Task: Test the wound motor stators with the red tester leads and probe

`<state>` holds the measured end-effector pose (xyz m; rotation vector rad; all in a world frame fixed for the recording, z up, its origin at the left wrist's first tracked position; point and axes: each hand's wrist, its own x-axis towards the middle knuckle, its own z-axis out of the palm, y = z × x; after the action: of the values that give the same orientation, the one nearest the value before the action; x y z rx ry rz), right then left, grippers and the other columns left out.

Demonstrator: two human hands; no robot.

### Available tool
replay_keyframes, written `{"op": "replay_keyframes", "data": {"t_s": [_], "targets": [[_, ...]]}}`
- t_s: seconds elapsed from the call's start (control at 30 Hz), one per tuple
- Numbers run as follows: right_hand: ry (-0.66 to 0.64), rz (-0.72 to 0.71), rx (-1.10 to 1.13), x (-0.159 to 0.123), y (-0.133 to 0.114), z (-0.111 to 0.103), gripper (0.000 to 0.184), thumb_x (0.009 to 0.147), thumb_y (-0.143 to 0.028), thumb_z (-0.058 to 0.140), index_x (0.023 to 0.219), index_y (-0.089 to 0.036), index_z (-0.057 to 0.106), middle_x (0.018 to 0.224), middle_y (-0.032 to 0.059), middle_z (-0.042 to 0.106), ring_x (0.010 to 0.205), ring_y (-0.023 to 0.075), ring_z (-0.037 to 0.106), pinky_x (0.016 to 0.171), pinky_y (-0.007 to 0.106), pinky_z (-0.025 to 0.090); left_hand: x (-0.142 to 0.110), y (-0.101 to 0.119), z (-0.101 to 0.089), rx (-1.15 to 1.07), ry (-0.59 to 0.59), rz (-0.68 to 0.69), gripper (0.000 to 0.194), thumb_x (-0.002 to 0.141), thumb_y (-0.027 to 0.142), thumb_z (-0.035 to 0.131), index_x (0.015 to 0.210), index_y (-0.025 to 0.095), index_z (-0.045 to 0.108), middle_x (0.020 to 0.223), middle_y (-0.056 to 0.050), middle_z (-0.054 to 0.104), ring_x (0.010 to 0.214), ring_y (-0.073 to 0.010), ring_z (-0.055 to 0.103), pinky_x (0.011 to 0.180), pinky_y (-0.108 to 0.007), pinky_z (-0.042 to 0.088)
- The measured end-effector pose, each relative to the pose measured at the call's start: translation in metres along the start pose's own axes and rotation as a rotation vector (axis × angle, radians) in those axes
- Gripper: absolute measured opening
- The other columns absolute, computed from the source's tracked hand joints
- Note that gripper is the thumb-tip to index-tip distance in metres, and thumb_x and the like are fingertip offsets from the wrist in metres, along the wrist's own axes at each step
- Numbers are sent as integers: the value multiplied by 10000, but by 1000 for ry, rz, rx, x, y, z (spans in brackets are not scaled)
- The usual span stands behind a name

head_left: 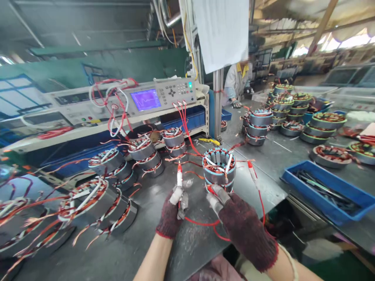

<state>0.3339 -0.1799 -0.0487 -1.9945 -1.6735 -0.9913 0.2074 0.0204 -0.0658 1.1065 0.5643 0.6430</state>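
Observation:
My left hand (171, 210), in a dark red knit glove with taped fingertips, pinches a white-and-red test probe (179, 177) upright. My right hand (243, 222), in a matching glove, presses its taped fingers against the lower front of a wound motor stator (219, 169). That stator stands on the grey workbench (258, 183), two cores stacked, with copper windings and loose red leads. A red test lead (205, 223) loops beneath my hands, and a second red clip (251, 169) sits right of the stator.
Stacked stators with trailing leads (96, 207) fill the bench to the left. More stacks (281, 105) stand to the right. An electrical tester with a lit screen (172, 95) sits on a shelf behind. A blue tray of tools (325, 191) is at the bench's right edge. A co-worker (236, 82) stands beyond.

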Motion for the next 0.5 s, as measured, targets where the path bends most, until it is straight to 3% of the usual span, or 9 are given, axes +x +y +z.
{"op": "replay_keyframes", "data": {"t_s": [0.2, 0.4, 0.5], "targets": [[45, 8, -4, -18, -2, 19, 531, 843, -49, 592, 1314, -236, 751, 1358, 90, 757, 1094, 322, 732, 838, 451, 644, -8, -6, -1, -30, -11, 22, 581, 819, 642, 814, 1024, 101, 764, 486, 60, 501, 373, -61, 343, 376, -201, 260], [44, 15, -32, -20, -2, 25, 536, 820, -61, 606, 1302, -245, 752, 1378, 93, 746, 1072, 323, 735, 781, 435, 630, -13, -3, 5, -27, -10, 18, 536, 808, 638, 825, 941, 123, 760, 466, 69, 459, 387, -60, 336, 400, -197, 265], [49, 11, -49, -15, -5, 24, 476, 825, -67, 600, 1232, -244, 774, 1208, 118, 803, 944, 310, 747, 687, 408, 622, -10, 0, 4, -16, 0, 12, 594, 784, 679, 831, 960, 114, 773, 459, 71, 448, 382, -56, 323, 392, -192, 257]]}}
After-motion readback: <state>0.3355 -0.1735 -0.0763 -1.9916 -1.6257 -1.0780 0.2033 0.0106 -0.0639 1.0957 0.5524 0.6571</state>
